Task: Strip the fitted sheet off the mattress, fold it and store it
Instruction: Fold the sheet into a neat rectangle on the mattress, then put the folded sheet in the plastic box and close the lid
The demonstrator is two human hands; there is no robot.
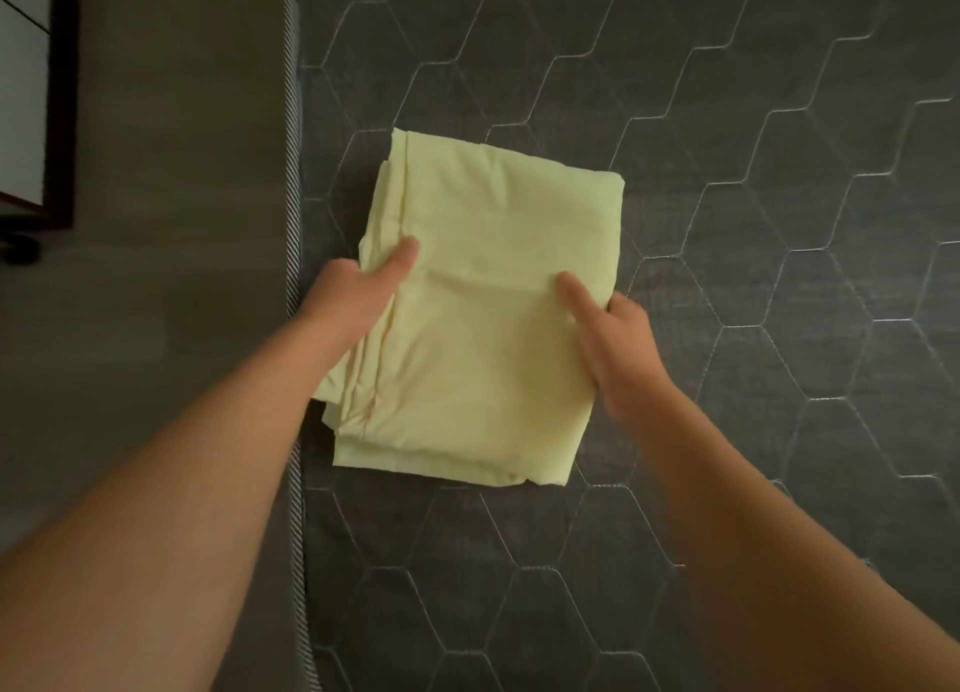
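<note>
A pale yellow fitted sheet (483, 328), folded into a thick rectangle, lies on the bare dark grey mattress (753, 224) with hexagon quilting, close to its left edge. My left hand (358, 289) grips the sheet's left side, thumb on top and fingers tucked under the layers. On the opposite side my right hand (608, 333) holds the right edge the same way, thumb lying on the cloth and fingers hidden beneath. Both forearms reach in from the bottom of the head view.
The mattress's piped edge (293, 172) runs top to bottom left of the sheet. Beyond it is grey-brown floor (171, 172). A dark-framed piece of furniture (57, 99) stands at the upper left.
</note>
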